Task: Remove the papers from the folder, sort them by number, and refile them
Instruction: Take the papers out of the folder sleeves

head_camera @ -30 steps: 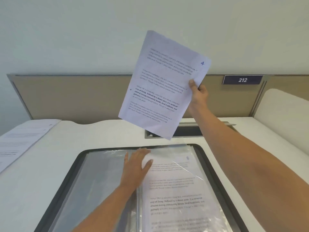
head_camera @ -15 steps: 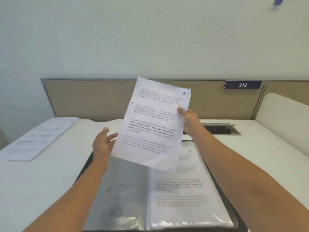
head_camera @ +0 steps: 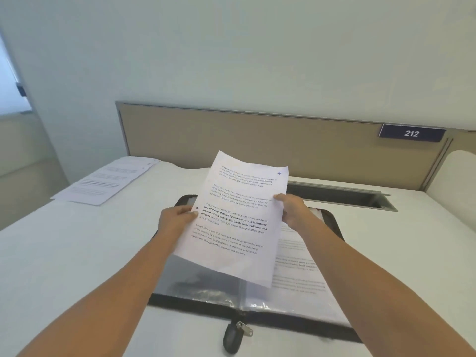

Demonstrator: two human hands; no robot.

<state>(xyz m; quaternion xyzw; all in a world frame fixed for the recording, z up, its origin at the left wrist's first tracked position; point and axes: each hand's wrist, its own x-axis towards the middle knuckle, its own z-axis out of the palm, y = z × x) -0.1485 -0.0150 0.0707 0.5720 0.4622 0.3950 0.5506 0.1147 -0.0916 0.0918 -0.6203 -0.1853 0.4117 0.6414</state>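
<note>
Pinching paper (head_camera: 237, 235) edges (left hand (head_camera: 177, 220), right hand (head_camera: 293, 212))

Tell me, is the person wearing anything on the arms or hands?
No. The left arm and right arm are bare, with no sleeves in view. The left hand and right hand have no gloves, and no watch, bracelet or ring shows.

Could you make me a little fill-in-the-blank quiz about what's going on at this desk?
The left hand and right hand hold one sheet marked with the number ___. The dark sign on the partition reads ___. Beneath the sheet, the black folder lies ___ on the desk.
Missing words: 4; 212; open.
</note>
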